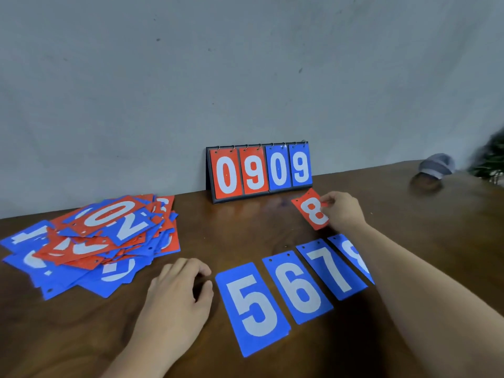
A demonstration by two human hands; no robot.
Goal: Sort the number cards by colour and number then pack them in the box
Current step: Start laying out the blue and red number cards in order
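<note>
My right hand (344,211) pinches a red 8 card (311,211) by its right edge, low over the table in front of the scoreboard. Below it lies a row of blue cards: a 5 (253,306), a 6 (296,286), a 7 (331,268) and an 8 (351,255) partly hidden under my right forearm. My left hand (177,290) rests on the table left of the blue 5, fingers loosely curled and holding nothing. A loose pile of red and blue cards (92,241) sits at the left.
A flip scoreboard (260,171) reading 0909, two red and two blue digits, stands against the grey wall. A blurred grey cap (436,166) and some foliage (491,159) are at the far right. The wooden table (245,230) is bare between pile and row.
</note>
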